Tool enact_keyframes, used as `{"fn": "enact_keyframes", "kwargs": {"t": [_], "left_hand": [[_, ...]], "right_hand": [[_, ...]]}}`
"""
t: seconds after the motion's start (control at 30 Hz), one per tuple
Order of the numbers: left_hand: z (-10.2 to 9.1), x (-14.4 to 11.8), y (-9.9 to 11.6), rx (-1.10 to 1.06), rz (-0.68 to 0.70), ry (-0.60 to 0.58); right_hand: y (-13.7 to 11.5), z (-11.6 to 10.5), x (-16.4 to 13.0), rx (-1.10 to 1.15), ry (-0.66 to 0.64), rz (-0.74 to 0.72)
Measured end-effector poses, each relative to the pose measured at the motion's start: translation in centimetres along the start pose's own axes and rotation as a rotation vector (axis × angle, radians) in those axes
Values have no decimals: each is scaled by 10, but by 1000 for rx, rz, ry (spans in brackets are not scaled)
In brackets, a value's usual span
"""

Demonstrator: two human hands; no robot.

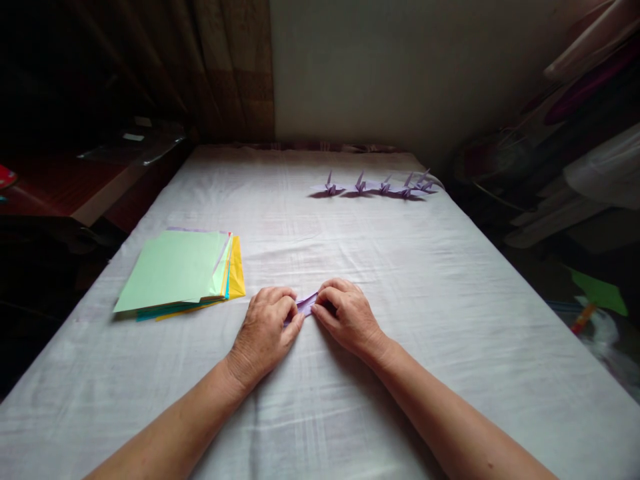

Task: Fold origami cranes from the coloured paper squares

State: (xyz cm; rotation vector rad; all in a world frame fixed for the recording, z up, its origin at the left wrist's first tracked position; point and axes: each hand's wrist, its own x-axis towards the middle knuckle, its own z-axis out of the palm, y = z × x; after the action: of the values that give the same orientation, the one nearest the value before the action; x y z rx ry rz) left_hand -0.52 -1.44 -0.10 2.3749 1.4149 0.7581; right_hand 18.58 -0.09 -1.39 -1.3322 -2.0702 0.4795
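A small folded piece of purple paper [307,305] lies low over the white cloth between my two hands. My left hand [269,320] pinches its left end, with thumb and fingers closed. At the other end, my right hand [347,313] grips the paper between thumb and bent fingers. Most of the paper is hidden under the fingers, so its full shape does not show. Beyond the hands, several purple origami cranes [360,185] stand in a row near the far right edge.
A stack of coloured paper sheets [173,270], light green on top, sits left of my hands. The white cloth [310,420] covers the table. A dark red wooden surface [55,183] holds clear plastic at left. Green paper [600,292] lies beyond the right edge.
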Motion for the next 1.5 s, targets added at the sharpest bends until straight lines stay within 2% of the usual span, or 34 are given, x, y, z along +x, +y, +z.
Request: {"fn": "enact_keyframes", "kwargs": {"t": [0.27,0.43,0.6,0.83,1.03,1.17,1.3,1.4,1.5], "left_hand": [[1,0,-1,3,-3,-5],[4,-3,-2,25,-9,42],[2,-3,0,23,14,-22],[1,-1,0,29,2,-44],[2,-1,0,17,1,-46],[2,-3,1,88,57,0],[-1,-3,3,241,189,73],[-6,-1,6,342,281,63],[-9,2,8,388,302,40]], "right_hand": [[-1,0,0,15,12,18],[3,-2,1,83,2,26],[3,-3,1,85,4,8],[-9,0,3,-85,4,80],[1,0,4,33,-10,36],[5,0,3,46,-2,11],[6,1,2,24,19,-16],[7,1,1,19,14,-38],[9,-1,-1,51,28,-83]]}}
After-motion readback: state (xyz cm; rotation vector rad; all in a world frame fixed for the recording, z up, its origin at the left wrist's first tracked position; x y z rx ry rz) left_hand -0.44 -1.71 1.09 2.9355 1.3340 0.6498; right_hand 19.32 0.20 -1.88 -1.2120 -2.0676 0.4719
